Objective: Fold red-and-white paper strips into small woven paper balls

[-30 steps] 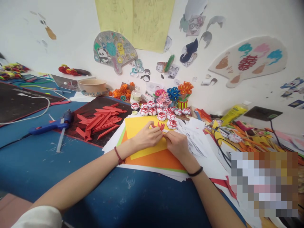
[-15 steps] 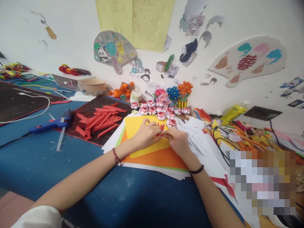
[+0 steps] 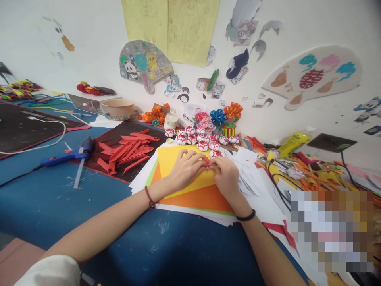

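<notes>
My left hand (image 3: pixel 187 170) and my right hand (image 3: pixel 225 174) meet above a yellow sheet of paper (image 3: pixel 166 159). Between their closed fingertips is a small red folded paper piece (image 3: pixel 207 161), mostly hidden by the fingers. An orange sheet (image 3: pixel 193 200) lies under the yellow one, on a stack of white and green paper. Just beyond my hands sit several red-and-white folded paper flowers (image 3: pixel 203 145). To the left, a pile of red folded paper strips (image 3: pixel 127 150) rests on a dark mat.
A blue hot glue gun (image 3: pixel 67 156) lies on the blue table at left. Behind are a round tan container (image 3: pixel 117 108) and a striped pot of orange flowers (image 3: pixel 229 130). At right are loose white papers (image 3: pixel 262 194), a yellow bottle (image 3: pixel 293 143) and colourful paper scraps.
My fingers have closed further over the red paper piece, covering its pointed petals. The right hand's fingers are more curled. The view has shifted slightly.
</notes>
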A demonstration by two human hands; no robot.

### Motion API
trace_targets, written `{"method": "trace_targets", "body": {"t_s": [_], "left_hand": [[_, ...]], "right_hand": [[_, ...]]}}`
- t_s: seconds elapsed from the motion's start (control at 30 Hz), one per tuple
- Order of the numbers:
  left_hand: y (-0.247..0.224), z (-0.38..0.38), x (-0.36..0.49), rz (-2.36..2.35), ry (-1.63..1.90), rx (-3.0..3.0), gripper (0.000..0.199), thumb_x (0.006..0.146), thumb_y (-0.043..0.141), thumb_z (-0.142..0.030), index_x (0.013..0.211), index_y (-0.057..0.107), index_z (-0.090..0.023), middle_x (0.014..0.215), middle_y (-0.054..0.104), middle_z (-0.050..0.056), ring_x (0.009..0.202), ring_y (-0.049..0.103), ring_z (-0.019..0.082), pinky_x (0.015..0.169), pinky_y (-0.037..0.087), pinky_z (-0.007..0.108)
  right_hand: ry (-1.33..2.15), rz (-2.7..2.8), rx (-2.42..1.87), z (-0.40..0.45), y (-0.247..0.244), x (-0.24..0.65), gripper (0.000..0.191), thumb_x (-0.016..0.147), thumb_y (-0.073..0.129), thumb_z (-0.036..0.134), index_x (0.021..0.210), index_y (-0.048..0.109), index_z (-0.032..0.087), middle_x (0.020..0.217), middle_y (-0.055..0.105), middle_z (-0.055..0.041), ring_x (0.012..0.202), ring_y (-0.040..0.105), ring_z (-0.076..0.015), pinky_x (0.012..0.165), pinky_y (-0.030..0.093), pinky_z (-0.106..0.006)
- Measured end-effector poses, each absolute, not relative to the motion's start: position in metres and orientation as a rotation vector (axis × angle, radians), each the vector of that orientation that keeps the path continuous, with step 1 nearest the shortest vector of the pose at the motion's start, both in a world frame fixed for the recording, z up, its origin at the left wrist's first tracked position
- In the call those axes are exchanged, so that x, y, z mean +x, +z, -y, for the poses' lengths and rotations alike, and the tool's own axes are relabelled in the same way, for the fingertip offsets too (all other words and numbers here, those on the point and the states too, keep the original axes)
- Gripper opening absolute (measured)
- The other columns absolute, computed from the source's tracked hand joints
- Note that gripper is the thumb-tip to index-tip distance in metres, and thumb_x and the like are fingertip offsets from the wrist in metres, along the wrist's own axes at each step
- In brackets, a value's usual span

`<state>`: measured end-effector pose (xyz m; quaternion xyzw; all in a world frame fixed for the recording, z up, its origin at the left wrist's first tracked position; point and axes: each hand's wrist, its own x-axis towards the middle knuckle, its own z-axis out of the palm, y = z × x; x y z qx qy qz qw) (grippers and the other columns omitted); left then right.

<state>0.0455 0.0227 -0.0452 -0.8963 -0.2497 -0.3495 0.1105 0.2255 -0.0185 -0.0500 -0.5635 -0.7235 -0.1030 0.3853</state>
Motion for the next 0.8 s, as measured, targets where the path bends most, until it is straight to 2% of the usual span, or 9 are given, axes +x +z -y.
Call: {"method": "trace_targets", "body": {"t_s": [0.13, 0.23, 0.37, 0.47, 0.57, 0.8], "left_hand": [[-0.0431, -0.0195, 0.0475, 0.81, -1.068, -2.7, 0.022, 0.1, 0.044, -0.028, 0.093, 0.063, -0.02, 0.113, 0.066, 0.004, 0.1, 0.052, 0.02, 0.086, 0.03, 0.04], [-0.0405, -0.0201, 0.048, 0.817, -1.062, -2.78, 0.021, 0.1, 0.045, -0.027, 0.092, 0.063, -0.02, 0.113, 0.066, 0.005, 0.102, 0.051, 0.021, 0.088, 0.029, 0.041], [-0.0388, -0.0239, 0.0465, 0.858, -1.146, -2.885, 0.016, 0.098, 0.05, -0.028, 0.092, 0.062, -0.021, 0.112, 0.065, 0.004, 0.104, 0.05, 0.021, 0.091, 0.03, 0.04], [-0.0397, -0.0266, 0.0448, 0.964, -1.229, -2.884, 0.014, 0.097, 0.051, -0.028, 0.093, 0.062, -0.021, 0.111, 0.065, 0.004, 0.103, 0.05, 0.021, 0.091, 0.032, 0.039], [-0.0406, -0.0271, 0.0447, 1.056, -1.283, -2.869, 0.013, 0.097, 0.051, -0.029, 0.095, 0.062, -0.021, 0.11, 0.065, 0.004, 0.103, 0.051, 0.021, 0.09, 0.034, 0.038], [-0.041, -0.0243, 0.0484, 1.102, -1.372, -2.789, 0.016, 0.097, 0.051, -0.033, 0.096, 0.061, -0.02, 0.108, 0.065, 0.004, 0.103, 0.05, 0.021, 0.09, 0.035, 0.038]], "right_hand": [[-0.293, 1.838, -1.45, 0.0172, -0.0489, 0.2249, 0.02, 0.081, 0.055, 0.004, 0.074, 0.062, 0.022, 0.082, 0.066, -0.0024, 0.079, 0.052, -0.0225, 0.07, 0.033, -0.034], [-0.172, 1.821, -1.433, 0.0146, -0.0495, 0.2265, 0.019, 0.08, 0.057, 0.005, 0.073, 0.063, 0.022, 0.087, 0.063, -0.0037, 0.086, 0.051, -0.0238, 0.073, 0.036, -0.035], [0.023, 1.797, -1.353, 0.0107, -0.0512, 0.2297, 0.013, 0.084, 0.061, 0.014, 0.075, 0.064, 0.023, 0.086, 0.062, -0.0029, 0.085, 0.054, -0.0237, 0.077, 0.04, -0.038], [-0.022, 1.776, -1.336, 0.0098, -0.0514, 0.231, 0.008, 0.087, 0.064, 0.026, 0.08, 0.066, 0.023, 0.091, 0.063, -0.0043, 0.089, 0.055, -0.0249, 0.081, 0.041, -0.04], [-0.116, 1.797, -1.347, 0.0104, -0.05, 0.2314, 0.014, 0.088, 0.064, 0.035, 0.084, 0.07, 0.023, 0.095, 0.063, -0.0055, 0.093, 0.055, -0.0258, 0.084, 0.041, -0.041], [-0.092, 1.79, -1.292, 0.011, -0.0457, 0.232, 0.014, 0.086, 0.068, 0.036, 0.085, 0.07, 0.022, 0.096, 0.063, -0.0061, 0.093, 0.056, -0.0254, 0.084, 0.043, -0.041]]}}
